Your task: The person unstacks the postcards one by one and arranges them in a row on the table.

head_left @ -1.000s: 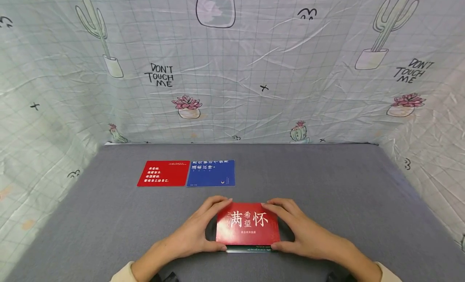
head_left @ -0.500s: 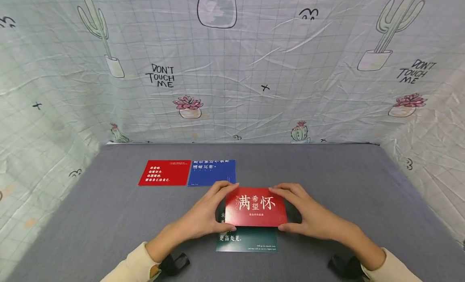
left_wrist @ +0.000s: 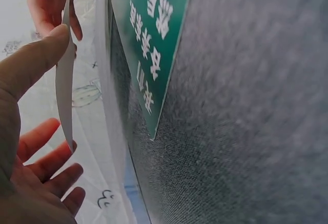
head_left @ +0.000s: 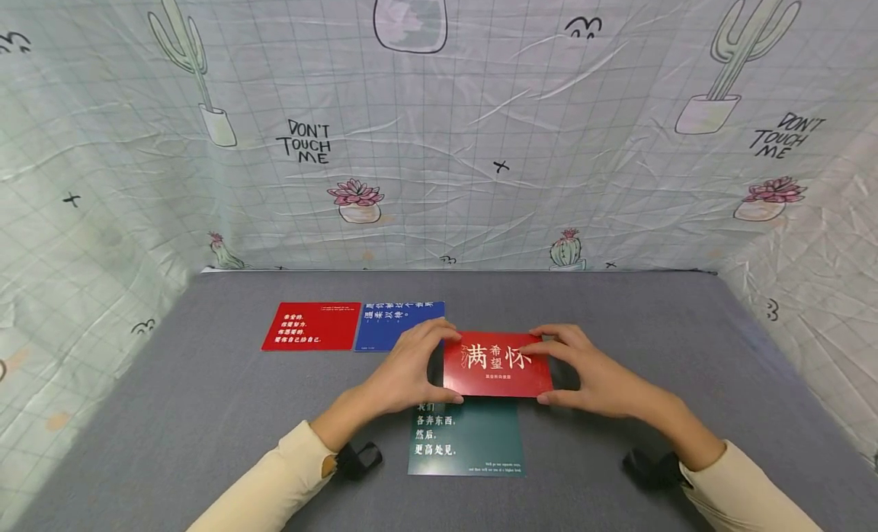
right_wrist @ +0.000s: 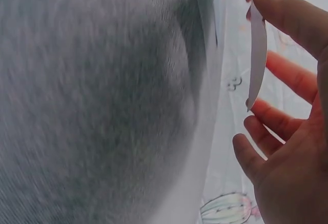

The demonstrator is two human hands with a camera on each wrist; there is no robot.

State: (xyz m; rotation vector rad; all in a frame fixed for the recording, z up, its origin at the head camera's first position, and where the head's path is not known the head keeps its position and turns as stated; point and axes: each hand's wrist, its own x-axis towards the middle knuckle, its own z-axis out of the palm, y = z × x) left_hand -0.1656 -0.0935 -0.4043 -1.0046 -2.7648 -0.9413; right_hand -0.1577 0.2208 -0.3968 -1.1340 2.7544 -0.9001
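Observation:
Between both hands a red card (head_left: 498, 368) with white Chinese characters is held up above the table. My left hand (head_left: 408, 368) grips its left side, thumb at the near edge and fingers at the far edge. On the opposite side my right hand (head_left: 593, 372) holds it the same way, with the index finger lying over the printed face. Both wrist views show the card (left_wrist: 64, 88) edge-on, slightly bent, and apart from the tabletop. Below and nearer lies a dark green card (head_left: 466, 440) with white text, its far part hidden by the red one.
Farther back on the grey table (head_left: 617, 311), another red card (head_left: 312, 326) lies flat beside a blue card (head_left: 391, 330), whose right part is covered by the left hand. A white cactus-print cloth (head_left: 439, 136) hangs behind and along the sides.
Both hands have carried the red card up, forward and a little to the right. More of the green card beneath is uncovered, and the left hand now overlaps the blue card.

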